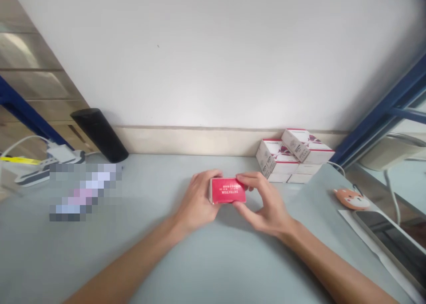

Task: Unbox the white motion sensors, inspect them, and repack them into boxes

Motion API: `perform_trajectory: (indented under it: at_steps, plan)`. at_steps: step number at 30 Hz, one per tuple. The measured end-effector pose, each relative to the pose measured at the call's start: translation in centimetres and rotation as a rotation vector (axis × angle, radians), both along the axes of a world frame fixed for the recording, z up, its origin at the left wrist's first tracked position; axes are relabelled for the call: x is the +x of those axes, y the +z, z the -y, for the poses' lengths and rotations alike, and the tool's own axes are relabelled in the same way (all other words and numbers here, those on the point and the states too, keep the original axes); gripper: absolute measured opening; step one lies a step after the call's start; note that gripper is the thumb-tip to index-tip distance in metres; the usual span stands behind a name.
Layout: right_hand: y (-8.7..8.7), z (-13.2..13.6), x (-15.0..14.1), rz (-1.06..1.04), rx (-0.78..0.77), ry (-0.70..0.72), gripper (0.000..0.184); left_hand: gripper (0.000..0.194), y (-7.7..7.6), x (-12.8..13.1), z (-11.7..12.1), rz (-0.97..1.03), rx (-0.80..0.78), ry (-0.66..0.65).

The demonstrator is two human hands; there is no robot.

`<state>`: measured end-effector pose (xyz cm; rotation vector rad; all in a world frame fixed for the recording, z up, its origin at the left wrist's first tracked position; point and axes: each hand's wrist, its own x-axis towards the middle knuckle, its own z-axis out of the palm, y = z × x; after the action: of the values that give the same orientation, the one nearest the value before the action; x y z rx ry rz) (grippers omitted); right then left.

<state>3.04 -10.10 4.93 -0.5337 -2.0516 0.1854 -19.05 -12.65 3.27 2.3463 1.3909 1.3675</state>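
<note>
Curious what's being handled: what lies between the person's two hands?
A red DETECTOR box, held by the left hand and right hand, shows in the head view.

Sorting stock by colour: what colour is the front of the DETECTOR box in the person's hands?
The detector box has a red front with white lettering, seen best in the head view.

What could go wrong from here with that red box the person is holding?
The red cardboard box is gripped at its ends between the left hand and right hand, so it might slip and drop onto the pale grey desk. The stacked white cardboard boxes sit close to the right hand, and the top ones lie unevenly, so a bump could topple them.
</note>
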Motion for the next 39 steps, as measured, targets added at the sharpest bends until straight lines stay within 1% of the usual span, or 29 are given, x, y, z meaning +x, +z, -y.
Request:
perform_trajectory:
  at_steps: [2,3,5,6,7,9,11,12,14,15,16,17,18,19,20,21,22,23,24,25,27,30,33,36,39]
  plan:
    - [-0.2,0.2,0.0,-0.020,0.024,0.020,0.048,0.054,0.1,-0.2,0.1,-0.048,0.035,-0.016]
    - [-0.3,0.4,0.1,-0.037,0.025,0.031,0.041,0.061,0.1,-0.3,0.1,-0.063,0.049,-0.025]
    - [-0.2,0.9,0.3,-0.104,-0.019,0.044,0.015,0.076,-0.2,-0.4,0.0,-0.092,0.091,-0.079]
    - [-0.1,1.1,0.3,-0.140,-0.066,0.042,0.015,0.081,-0.4,-0.3,0.0,-0.104,0.135,-0.118]
    - [0.0,1.4,0.3,-0.170,-0.130,0.029,0.023,0.083,-0.7,-0.2,0.0,-0.106,0.206,-0.150]
    - [0.5,1.7,0.1,-0.221,-0.287,-0.040,0.032,0.076,-1.0,0.4,0.0,-0.062,0.425,-0.168]
    - [1.2,1.8,-0.4,-0.277,-0.490,-0.084,0.029,0.061,-0.9,1.1,0.3,-0.026,0.625,-0.127]
    - [1.5,1.8,-0.6,-0.301,-0.615,-0.076,0.028,0.055,-0.6,1.4,0.5,-0.055,0.670,-0.109]
    - [1.9,1.6,-1.0,-0.297,-0.868,0.008,0.030,0.046,0.1,1.7,0.9,-0.275,0.704,-0.095]
    - [2.0,1.4,-1.1,-0.276,-0.962,0.049,0.031,0.042,0.5,1.7,1.2,-0.360,0.694,-0.107]
    - [1.9,1.3,-1.1,-0.263,-1.002,0.059,0.031,0.038,0.8,1.7,1.4,-0.420,0.673,-0.120]
    - [1.8,1.2,-1.0,-0.266,-0.973,0.033,0.029,0.036,1.1,1.6,1.5,-0.443,0.639,-0.132]
    - [1.5,1.2,-0.9,-0.280,-0.877,-0.016,0.026,0.034,1.3,1.5,1.6,-0.434,0.594,-0.137]
    - [1.2,1.2,-0.7,-0.299,-0.725,-0.072,0.022,0.033,1.3,1.3,1.6,-0.414,0.543,-0.129]
    - [1.0,1.2,-0.5,-0.306,-0.538,-0.112,0.020,0.033,1.4,1.1,1.6,-0.395,0.495,-0.109]
    - [0.8,1.2,-0.3,-0.282,-0.345,-0.120,0.021,0.033,1.4,1.0,1.5,-0.376,0.457,-0.086]
    - [0.6,1.3,-0.1,-0.226,-0.170,-0.098,0.024,0.033,1.3,0.9,1.5,-0.357,0.427,-0.064]
    - [0.6,1.4,0.1,-0.151,-0.031,-0.062,0.029,0.033,1.3,0.8,1.4,-0.344,0.406,-0.046]
    - [0.7,1.4,0.2,-0.073,0.069,-0.029,0.032,0.032,1.4,0.7,1.3,-0.335,0.395,-0.036]
    - [0.7,1.5,0.2,-0.008,0.127,-0.009,0.035,0.029,1.4,0.7,1.3,-0.331,0.390,-0.035]
    - [0.9,1.5,0.2,0.052,0.161,-0.023,0.034,0.024,1.6,0.6,1.1,-0.332,0.392,-0.038]
    - [1.0,1.2,0.2,0.030,0.144,-0.078,0.032,0.024,1.8,0.6,0.9,-0.317,0.423,-0.029]
    - [1.0,1.0,0.3,0.022,0.153,-0.096,0.039,0.027,1.8,0.5,0.7,-0.301,0.451,-0.026]
    - [1.0,1.0,0.5,0.105,0.235,-0.127,0.044,0.029,1.9,0.3,0.6,-0.287,0.458,-0.012]
    - [1.0,1.0,0.7,0.208,0.254,-0.165,0.040,0.031,2.1,0.1,0.7,-0.291,0.419,-0.006]
